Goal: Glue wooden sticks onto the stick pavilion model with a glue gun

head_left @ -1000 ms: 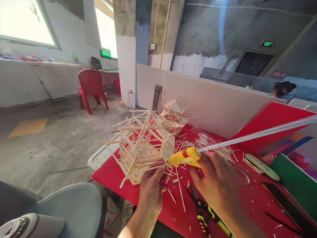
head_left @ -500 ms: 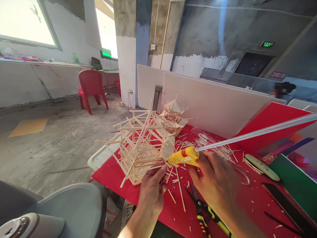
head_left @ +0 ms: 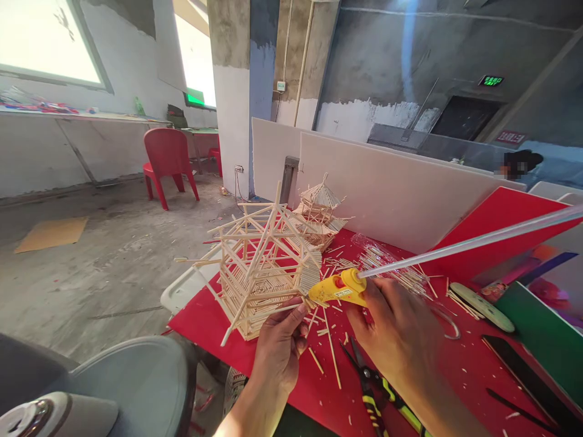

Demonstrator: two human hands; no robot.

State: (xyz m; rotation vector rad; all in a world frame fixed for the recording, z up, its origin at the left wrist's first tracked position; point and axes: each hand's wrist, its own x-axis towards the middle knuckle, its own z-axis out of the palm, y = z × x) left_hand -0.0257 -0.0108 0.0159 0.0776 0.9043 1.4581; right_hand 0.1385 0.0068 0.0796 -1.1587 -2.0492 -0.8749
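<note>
A yellow hot glue gun [head_left: 339,289] is gripped in my right hand [head_left: 392,328], with a long clear glue stick [head_left: 455,250] sticking out of its back. Its nozzle points left and meets the near right corner of an open pavilion-like model [head_left: 259,267] built of thin wooden sticks. At that corner my left hand [head_left: 280,340] is closed, thumb and fingers pinching a wooden stick [head_left: 285,307] just beside the nozzle. The fingers partly hide the spot where they grip. Below my right hand lie black and yellow pruning shears [head_left: 367,373], blades apart.
Behind stands a smaller stick pagoda [head_left: 319,212]. Loose sticks [head_left: 396,267] and offcuts lie scattered over the red tabletop [head_left: 319,388]. White foam boards [head_left: 373,188] rise along the back. At left are a grey stool [head_left: 132,376], a can [head_left: 59,413] and a red chair [head_left: 167,155].
Almost nothing differs. Both hands, the glue gun and the model keep their places, apart from a very slight shift of the view.
</note>
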